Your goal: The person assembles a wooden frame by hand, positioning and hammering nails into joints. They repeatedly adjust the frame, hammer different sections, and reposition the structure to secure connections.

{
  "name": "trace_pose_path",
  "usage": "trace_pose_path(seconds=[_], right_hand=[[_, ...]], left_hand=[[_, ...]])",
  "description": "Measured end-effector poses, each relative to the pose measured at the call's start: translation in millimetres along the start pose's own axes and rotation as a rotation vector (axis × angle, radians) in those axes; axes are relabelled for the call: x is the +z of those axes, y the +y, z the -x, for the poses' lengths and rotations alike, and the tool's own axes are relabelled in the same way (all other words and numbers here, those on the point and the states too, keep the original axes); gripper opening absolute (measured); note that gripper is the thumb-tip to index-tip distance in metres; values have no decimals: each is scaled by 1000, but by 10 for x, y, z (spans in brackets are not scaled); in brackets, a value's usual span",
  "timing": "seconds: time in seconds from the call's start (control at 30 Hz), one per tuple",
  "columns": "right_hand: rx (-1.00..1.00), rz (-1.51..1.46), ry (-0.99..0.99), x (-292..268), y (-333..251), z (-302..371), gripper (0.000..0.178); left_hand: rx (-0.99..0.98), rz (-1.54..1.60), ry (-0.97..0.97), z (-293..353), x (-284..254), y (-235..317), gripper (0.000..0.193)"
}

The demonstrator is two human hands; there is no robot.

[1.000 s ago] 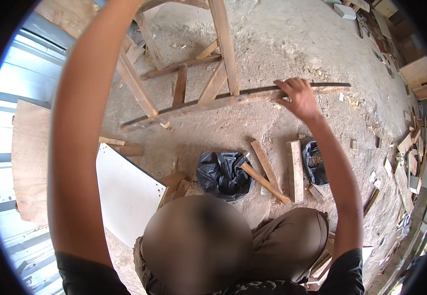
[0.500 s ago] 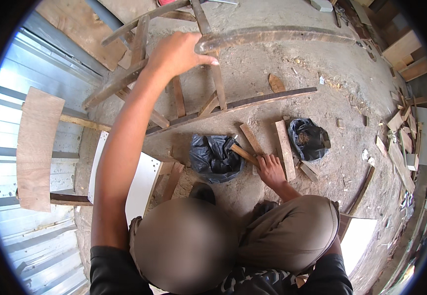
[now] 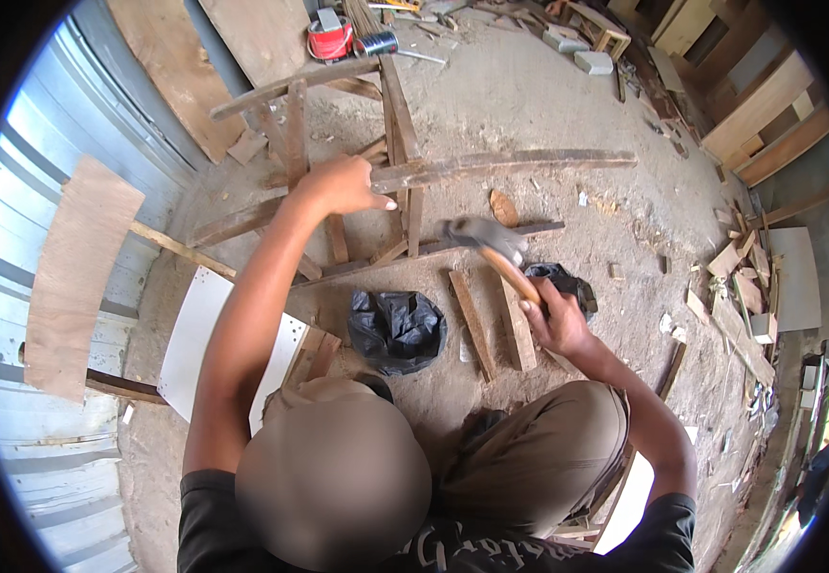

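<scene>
Wooden frame, slatted and ladder-like, sits on the floor in front of the crouching person, toward the floor's left edge. Left hand is over its near upper rail, fingers curled round and grasping the wood, thumb stuck out along the near side; fingertips partly hidden from me. Right hand is clenched on the wooden handle of a hammer; the head is motion-blurred, over or beside the frame's lower rail, can't tell if touching. Just below the frame, open black plastic bag; right of it two loose wood strips, roughly side by side, then a second black bag, part-hidden behind the right hand. White board at the floor's left side, partly covered by the left forearm; curved plywood panel stands beyond it by the corrugated metal wall. Far edge of floor: red bucket with a tin can just beside it. Right edge: heap of wood offcuts, pale sheet upright near it.
</scene>
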State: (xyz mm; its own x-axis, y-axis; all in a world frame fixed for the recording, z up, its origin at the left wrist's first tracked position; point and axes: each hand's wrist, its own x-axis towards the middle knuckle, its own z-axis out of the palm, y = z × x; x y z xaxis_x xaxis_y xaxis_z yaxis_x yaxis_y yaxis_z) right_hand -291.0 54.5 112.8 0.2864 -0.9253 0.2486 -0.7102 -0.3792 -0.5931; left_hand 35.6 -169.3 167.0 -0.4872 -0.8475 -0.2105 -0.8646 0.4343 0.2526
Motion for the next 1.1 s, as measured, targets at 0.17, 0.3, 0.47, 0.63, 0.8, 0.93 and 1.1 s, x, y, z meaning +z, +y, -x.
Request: trace_pose_path(seconds=[0.17, 0.3, 0.47, 0.63, 0.8, 0.93, 1.1], right_hand=[[-32, 44, 139, -756, -634, -673, 33], [-362, -408, 657, -1305, -1536, -1222, 50], [-505, -362, 613, -1083, -1299, -1387, 48], [190, 148, -38, -271, -672, -680, 31], [257, -44, 21, -326, -728, -608, 33], [422, -147, -38, -366, -841, -822, 38], [358, 41, -111, -323, -755, -887, 37]], left_hand=[[-86, -66, 2, 34, -65, 158, 57], [-43, -40, 136, 133, 97, -83, 55], [-38, 2, 104, 134, 8, 31, 49], [27, -26, 75, 36, 67, 149, 46], [1, -28, 52, -59, 84, 73, 46], [-29, -13, 70, 43, 34, 151, 47], [-53, -15, 38, 55, -33, 227, 38]])
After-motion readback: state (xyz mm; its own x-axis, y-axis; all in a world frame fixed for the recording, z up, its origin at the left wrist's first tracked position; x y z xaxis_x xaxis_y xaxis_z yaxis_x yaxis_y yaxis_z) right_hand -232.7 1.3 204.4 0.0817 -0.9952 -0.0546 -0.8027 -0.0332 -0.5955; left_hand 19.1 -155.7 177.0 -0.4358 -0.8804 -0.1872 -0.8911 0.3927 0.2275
